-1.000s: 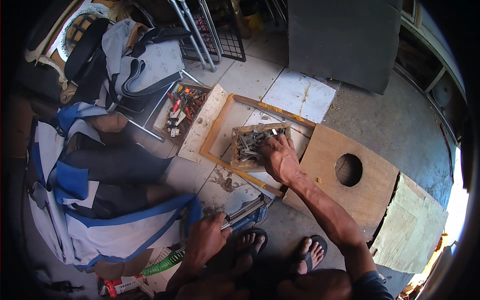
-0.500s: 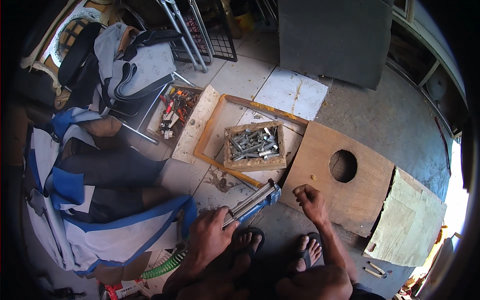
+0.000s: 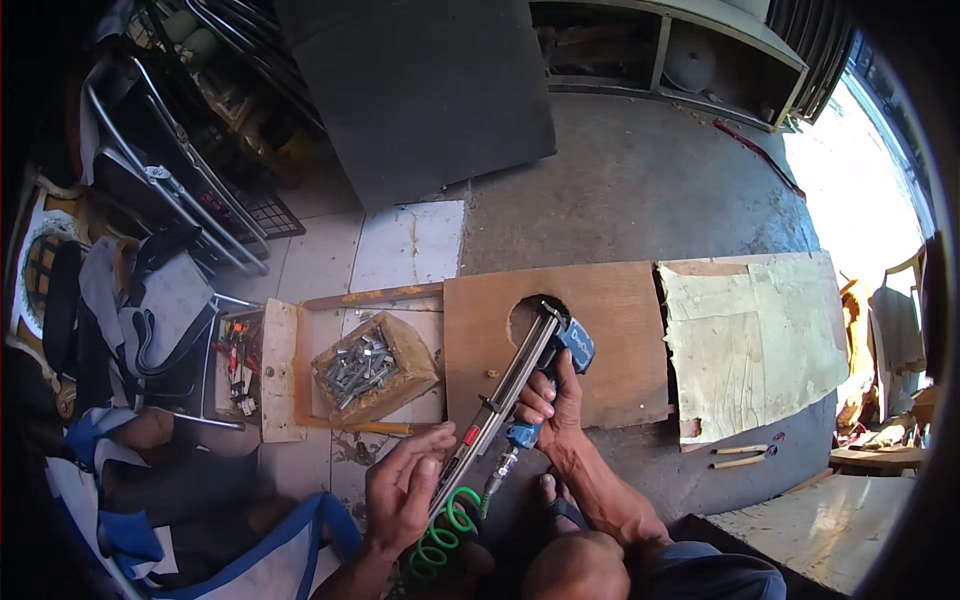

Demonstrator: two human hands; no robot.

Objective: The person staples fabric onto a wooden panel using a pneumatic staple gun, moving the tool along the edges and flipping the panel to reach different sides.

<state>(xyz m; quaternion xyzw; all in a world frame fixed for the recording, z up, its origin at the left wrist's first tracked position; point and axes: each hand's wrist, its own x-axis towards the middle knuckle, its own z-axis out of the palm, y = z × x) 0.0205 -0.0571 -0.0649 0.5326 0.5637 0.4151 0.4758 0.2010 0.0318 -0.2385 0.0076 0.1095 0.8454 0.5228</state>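
A blue pneumatic nail gun [image 3: 566,345] with a long metal magazine [image 3: 505,395] is held over a plywood board with a round hole [image 3: 600,330]. My right hand [image 3: 553,403] grips its handle. My left hand [image 3: 405,490] holds the lower end of the magazine, fingers around it. A green coiled air hose [image 3: 445,530] hangs from the gun's base. A small wooden box of metal nail strips [image 3: 372,365] sits left of the board, inside an open wooden frame [image 3: 300,370].
A pale worn sheet [image 3: 750,340] lies right of the board. A dark panel [image 3: 430,90] leans at the back. Folding chair frames [image 3: 180,190], bags and blue-white fabric [image 3: 150,480] crowd the left. A tray of small tools [image 3: 238,365] sits nearby. My sandalled foot [image 3: 560,505] is below.
The view has swung right. My right hand left the nail box and board and took the gun's handle; the nail gun has been lifted from the floor and is now held in both hands.
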